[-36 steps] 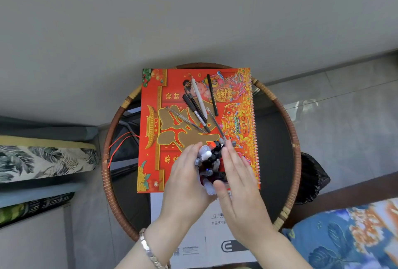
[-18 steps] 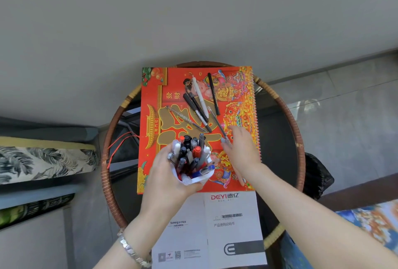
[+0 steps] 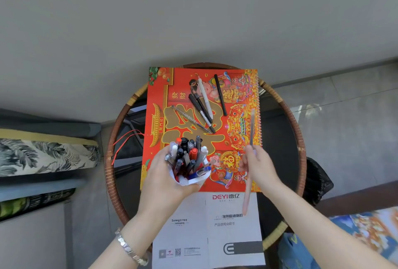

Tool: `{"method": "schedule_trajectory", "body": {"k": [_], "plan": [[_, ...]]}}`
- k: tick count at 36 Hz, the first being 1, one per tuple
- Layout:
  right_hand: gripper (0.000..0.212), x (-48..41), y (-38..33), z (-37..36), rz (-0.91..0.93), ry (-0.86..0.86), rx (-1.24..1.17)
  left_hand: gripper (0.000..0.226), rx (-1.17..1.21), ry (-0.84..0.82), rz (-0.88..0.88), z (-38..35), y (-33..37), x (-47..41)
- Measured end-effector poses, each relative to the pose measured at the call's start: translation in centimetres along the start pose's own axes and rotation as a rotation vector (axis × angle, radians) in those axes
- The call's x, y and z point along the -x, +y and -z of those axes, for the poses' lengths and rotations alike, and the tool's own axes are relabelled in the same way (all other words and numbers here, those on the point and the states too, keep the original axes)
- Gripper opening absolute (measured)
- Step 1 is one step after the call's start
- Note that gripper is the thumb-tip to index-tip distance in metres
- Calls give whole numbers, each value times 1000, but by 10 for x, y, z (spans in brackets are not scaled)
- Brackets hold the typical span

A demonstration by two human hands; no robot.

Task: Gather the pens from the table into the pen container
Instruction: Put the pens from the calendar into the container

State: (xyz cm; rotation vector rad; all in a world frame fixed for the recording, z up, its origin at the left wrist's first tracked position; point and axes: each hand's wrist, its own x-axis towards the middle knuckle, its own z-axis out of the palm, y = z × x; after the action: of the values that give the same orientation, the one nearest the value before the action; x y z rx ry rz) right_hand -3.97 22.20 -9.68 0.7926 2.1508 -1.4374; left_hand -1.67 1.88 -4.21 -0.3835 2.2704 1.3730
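Observation:
My left hand grips a white pen container crammed with several pens, held above the near part of a red calendar. To its right, my right hand is shut on a pinkish pen, blurred by motion; a grey pen also sticks up from those fingers. Several loose pens lie on the calendar further away: a black pen, a white pen, a clear pen and dark ones beside them.
The calendar lies on a round glass table with a woven rim. A white instruction booklet lies at the near edge. Patterned cushions sit to the left, another blue cushion at the lower right, a wall behind.
My right hand left the container, reached toward the calendar's right side and came up holding pens. My left hand kept the container, shifting it slightly left.

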Motion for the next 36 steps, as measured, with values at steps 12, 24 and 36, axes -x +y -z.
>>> {"method": "schedule_trajectory", "body": {"k": [12, 24, 36], "plan": [[23, 61, -85, 19, 543, 362, -778, 61, 67, -75, 9, -18, 7, 4], [25, 79, -56, -10, 578, 118, -392, 64, 42, -77, -126, -18, 1, 18], [30, 84, -34, -20, 824, 15, 280, 68, -242, 56, -119, -31, 11, 32]]}}
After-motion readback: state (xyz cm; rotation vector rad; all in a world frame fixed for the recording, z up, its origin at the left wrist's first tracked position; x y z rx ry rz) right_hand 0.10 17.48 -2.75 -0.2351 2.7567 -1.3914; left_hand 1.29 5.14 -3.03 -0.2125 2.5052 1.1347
